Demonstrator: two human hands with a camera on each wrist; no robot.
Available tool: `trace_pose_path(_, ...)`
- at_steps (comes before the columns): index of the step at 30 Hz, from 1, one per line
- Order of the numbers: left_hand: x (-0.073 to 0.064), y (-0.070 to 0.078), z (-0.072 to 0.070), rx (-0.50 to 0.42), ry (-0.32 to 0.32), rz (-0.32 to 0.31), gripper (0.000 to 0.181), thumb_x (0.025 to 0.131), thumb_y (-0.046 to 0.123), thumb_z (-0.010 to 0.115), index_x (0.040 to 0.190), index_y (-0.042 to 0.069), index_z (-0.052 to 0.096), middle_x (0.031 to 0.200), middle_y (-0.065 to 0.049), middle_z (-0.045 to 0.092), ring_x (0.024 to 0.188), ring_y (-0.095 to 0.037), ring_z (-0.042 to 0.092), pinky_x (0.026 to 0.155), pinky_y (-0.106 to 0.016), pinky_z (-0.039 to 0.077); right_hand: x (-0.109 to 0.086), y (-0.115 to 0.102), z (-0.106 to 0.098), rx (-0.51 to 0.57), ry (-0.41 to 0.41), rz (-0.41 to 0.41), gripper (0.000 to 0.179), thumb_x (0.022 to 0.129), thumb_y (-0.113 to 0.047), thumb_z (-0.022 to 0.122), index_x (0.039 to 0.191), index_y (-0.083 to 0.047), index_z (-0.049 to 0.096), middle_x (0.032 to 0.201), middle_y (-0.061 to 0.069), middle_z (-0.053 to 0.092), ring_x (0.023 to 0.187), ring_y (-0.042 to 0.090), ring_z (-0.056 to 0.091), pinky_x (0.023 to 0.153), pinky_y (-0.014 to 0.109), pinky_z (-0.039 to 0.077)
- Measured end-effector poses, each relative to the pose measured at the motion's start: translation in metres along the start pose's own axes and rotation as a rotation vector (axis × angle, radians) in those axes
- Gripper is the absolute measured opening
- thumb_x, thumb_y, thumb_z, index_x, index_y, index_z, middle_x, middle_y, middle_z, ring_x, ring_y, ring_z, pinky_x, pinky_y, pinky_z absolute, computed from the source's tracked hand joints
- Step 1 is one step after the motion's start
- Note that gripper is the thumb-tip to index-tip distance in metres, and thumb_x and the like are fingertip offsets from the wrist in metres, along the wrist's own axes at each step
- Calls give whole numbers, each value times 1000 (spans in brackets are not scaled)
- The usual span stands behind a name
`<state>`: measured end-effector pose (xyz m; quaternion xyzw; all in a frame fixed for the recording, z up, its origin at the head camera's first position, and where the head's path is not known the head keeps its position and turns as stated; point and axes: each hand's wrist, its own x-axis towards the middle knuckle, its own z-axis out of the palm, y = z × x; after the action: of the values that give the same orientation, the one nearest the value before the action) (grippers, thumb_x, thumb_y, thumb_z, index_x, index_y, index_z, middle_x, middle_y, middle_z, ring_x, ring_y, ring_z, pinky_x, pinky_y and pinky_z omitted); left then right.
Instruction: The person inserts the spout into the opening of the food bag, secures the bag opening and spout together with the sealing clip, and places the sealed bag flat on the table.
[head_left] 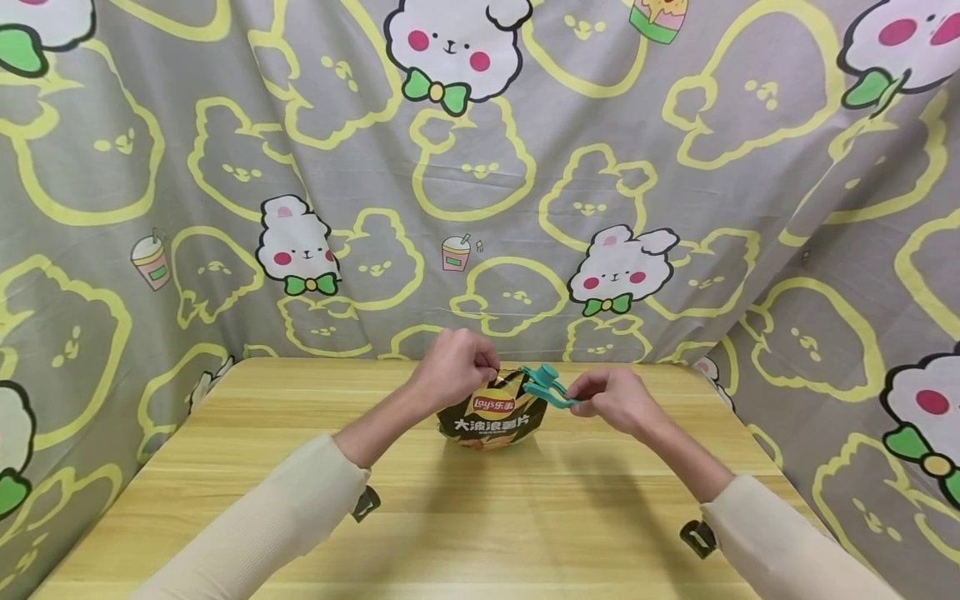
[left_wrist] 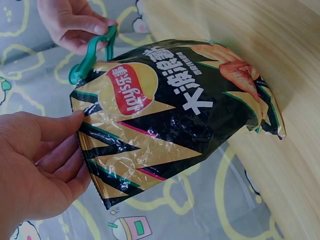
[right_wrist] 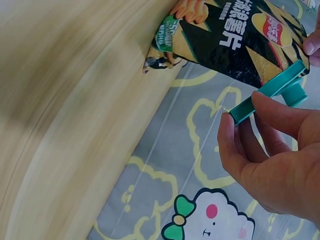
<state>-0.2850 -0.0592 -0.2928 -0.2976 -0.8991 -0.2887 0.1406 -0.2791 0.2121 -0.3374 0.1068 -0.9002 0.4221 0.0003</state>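
Observation:
A black and gold Lay's potato chip bag [head_left: 491, 427] stands on the table, its top edge raised. The person's left hand [head_left: 452, 372] pinches that top edge between thumb and fingers, as the left wrist view shows on the bag [left_wrist: 165, 115]. At the bag's upper right corner is a teal bag clip [head_left: 546, 385] with a round cap-like piece on it. The right hand [head_left: 617, 402] grips the clip's handle end between thumb and fingers. In the right wrist view the clip [right_wrist: 267, 92] overlaps the bag's corner; whether its jaws enclose the edge I cannot tell.
The light wooden table [head_left: 480, 533] spreads around the bag. A grey curtain [head_left: 480, 200] with cartoon rabbits and yellow outlines hangs behind the table and along both sides. Dark straps or buckles [head_left: 699, 539] show at the sleeve cuffs.

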Motion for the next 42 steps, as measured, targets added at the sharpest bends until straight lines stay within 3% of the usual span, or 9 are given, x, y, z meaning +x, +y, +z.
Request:
trace_pose_path(11, 0, -1, 0, -7, 3, -4, 11, 85, -1, 76, 80, 8, 79, 76, -1, 76, 70, -11, 73, 70, -28, 60, 3, -12, 6, 26, 1, -12, 14, 81, -3, 81, 93, -3, 76, 86, 5, 76, 80, 14, 70, 74, 29, 55)
trace_pose_path(20, 1, 0, 1, -4, 9, -1, 12, 85, -2, 76, 80, 8, 79, 77, -1, 76, 71, -11, 73, 70, -28, 60, 4, -16, 7, 37, 5, -26, 13, 83, -3, 80, 94, -2, 74, 86, 7, 75, 80, 15, 70, 79, 38, 58)
trace_pose_path(28, 1, 0, 0, 1, 3, -6, 12, 84, -2, 75, 80, 8, 79, 77, -1, 77, 72, -12, 73, 70, -28, 60, 6, -16, 7, 49, 3, -17, 14, 83, -4, 81, 94, -2, 73, 87, 7, 75, 80, 16, 70, 76, 31, 55)
trace_pose_path(37, 0, 0, -1, -7, 4, -3, 12, 85, -2, 76, 79, 8, 79, 76, -1, 77, 70, -11, 73, 69, -28, 60, 9, -17, 10, 86, 2, -18, 15, 83, -3, 80, 95, 0, 72, 88, 8, 75, 81, 15, 70, 82, 42, 58)
trace_pose_path(42, 0, -1, 0, -17, 5, -1, 13, 84, -3, 75, 79, 9, 79, 76, -1, 77, 70, -10, 72, 69, -27, 60, 10, -18, 12, 110, 9, -21, 16, 82, -2, 81, 94, 1, 71, 86, 8, 74, 79, 15, 70, 78, 34, 59)
